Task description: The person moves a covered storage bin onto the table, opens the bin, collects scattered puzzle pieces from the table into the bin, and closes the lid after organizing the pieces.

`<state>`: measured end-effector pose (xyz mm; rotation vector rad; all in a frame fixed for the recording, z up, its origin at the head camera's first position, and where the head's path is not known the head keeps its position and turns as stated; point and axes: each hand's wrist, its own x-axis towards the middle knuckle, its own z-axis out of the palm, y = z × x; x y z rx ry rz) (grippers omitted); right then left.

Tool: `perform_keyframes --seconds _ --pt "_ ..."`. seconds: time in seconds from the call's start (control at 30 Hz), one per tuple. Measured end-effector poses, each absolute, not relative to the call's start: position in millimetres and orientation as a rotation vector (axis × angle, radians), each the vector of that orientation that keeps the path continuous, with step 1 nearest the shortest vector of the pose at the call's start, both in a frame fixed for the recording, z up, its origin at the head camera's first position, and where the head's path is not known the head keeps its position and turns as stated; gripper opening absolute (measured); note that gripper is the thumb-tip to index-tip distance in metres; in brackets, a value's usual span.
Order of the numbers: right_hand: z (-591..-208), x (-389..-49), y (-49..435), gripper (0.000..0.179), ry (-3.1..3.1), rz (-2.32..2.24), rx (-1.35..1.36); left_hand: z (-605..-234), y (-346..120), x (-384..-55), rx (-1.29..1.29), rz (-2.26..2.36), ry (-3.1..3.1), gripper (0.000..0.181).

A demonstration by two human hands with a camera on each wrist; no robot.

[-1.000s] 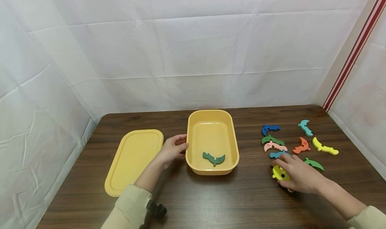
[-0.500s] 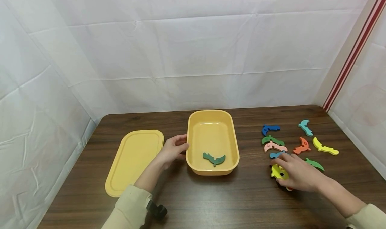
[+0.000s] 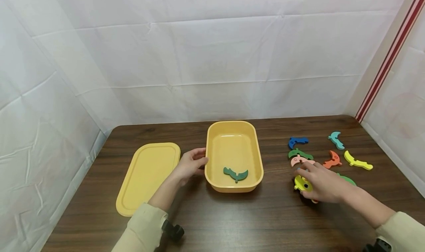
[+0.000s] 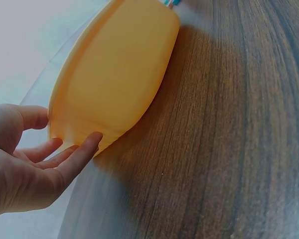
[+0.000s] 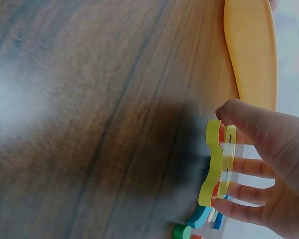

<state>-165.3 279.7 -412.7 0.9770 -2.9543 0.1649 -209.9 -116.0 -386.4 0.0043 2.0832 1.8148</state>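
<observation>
My left hand (image 3: 190, 168) touches the left side of a yellow plastic tub (image 3: 258, 156), its thumb at the rim. In the left wrist view, relaxed fingers reach along the tub's outer wall. A dark green crescent-shaped toy piece (image 3: 236, 175) lies inside the tub, near its front end. On the right, my right hand (image 3: 327, 183) pinches a yellow toy piece with a black eye spot (image 3: 301, 183) between thumb and fingers. The right wrist view shows its wavy yellow edge (image 5: 215, 164) with red behind it. My hand covers part of this piece.
Around the right hand lie curved toy pieces: dark blue (image 3: 293, 142), green (image 3: 299, 153), pink (image 3: 299, 160), orange (image 3: 333, 159), yellow (image 3: 358, 162) and light blue (image 3: 337, 140). Another green one (image 3: 348, 179) is partly hidden. A flat yellow lid (image 3: 149, 174) rests left of the tub.
My right hand has shifted slightly left and away from me with the yellow toy piece, now covering most of a blue piece. The left hand and tub have stayed put.
</observation>
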Motion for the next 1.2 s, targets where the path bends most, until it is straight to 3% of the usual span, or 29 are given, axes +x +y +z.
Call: perform_keyframes --seconds 0.63,1.2 --pt "-397 -188 274 0.043 -2.935 0.131 0.961 -387 -116 -209 0.006 1.818 2.085 0.047" --pt "-391 -211 266 0.043 -2.948 0.099 0.967 -415 -118 -225 -0.027 1.857 2.106 0.044"
